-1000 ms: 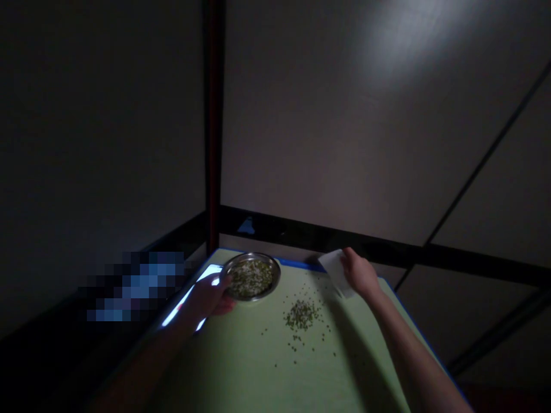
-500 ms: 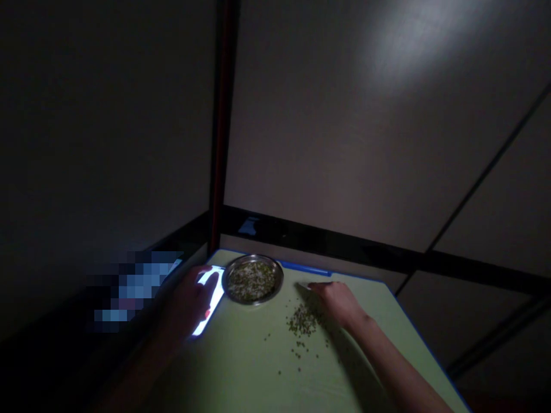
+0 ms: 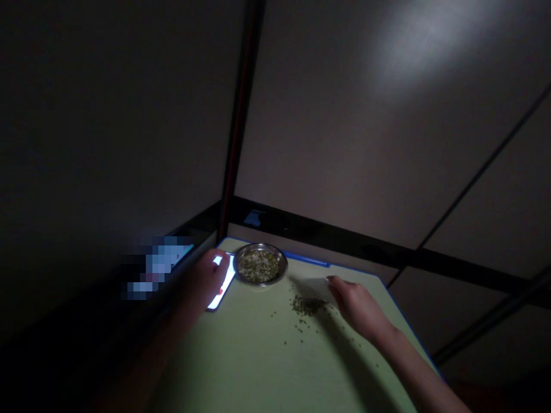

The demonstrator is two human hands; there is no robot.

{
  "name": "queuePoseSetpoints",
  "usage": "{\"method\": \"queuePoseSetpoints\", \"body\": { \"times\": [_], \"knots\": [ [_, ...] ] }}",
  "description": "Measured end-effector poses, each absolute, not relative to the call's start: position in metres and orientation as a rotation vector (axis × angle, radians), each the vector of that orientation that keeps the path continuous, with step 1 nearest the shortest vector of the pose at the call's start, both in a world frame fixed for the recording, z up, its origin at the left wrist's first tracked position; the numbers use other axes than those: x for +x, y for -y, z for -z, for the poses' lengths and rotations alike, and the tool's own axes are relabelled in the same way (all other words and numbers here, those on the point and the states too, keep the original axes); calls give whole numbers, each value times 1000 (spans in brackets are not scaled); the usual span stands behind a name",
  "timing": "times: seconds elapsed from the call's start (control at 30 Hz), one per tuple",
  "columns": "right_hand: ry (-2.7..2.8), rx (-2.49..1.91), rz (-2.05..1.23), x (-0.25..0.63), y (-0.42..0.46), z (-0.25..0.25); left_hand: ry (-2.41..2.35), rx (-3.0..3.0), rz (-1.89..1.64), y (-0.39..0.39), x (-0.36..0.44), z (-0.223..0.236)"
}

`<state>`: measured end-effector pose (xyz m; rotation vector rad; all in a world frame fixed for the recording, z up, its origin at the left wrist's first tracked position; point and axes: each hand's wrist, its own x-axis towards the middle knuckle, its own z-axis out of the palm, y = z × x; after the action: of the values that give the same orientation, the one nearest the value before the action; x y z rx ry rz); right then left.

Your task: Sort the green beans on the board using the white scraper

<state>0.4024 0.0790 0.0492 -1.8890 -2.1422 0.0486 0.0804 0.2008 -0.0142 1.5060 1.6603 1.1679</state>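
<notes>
A thin pale card (image 3: 319, 287) is pinched between the closed fingers of the right hand (image 3: 359, 311), just beside the loose seeds (image 3: 306, 306) piled on the green table (image 3: 253, 361). The lit phone (image 3: 227, 282) is partly covered by the left hand (image 3: 207, 280); whether it is gripped cannot be told. Seeds are also held in the round metal dish (image 3: 286, 267) beside the phone.

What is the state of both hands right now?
Left hand: over the glowing rectangular phone; grip unclear.
Right hand: closed on a thin whitish sheet.
</notes>
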Motion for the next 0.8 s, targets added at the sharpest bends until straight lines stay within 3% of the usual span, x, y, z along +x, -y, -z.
{"method": "queuePoseSetpoints", "body": {
  "times": [0.13,0.27,0.4,0.8],
  "knots": [
    [1996,-1817,-164,364,-84,-45,-1683,1526,-1195,-203,78,17],
    [1814,-1773,-489,303,-89,-7,-1747,1563,-1208,-207,74,18],
    [1794,-1888,-538,265,-94,18,-1780,1621,-1205,-209,71,18],
    [1677,-2194,-296,368,-104,19,-1771,1689,-1199,-201,75,15]
  ]
}}
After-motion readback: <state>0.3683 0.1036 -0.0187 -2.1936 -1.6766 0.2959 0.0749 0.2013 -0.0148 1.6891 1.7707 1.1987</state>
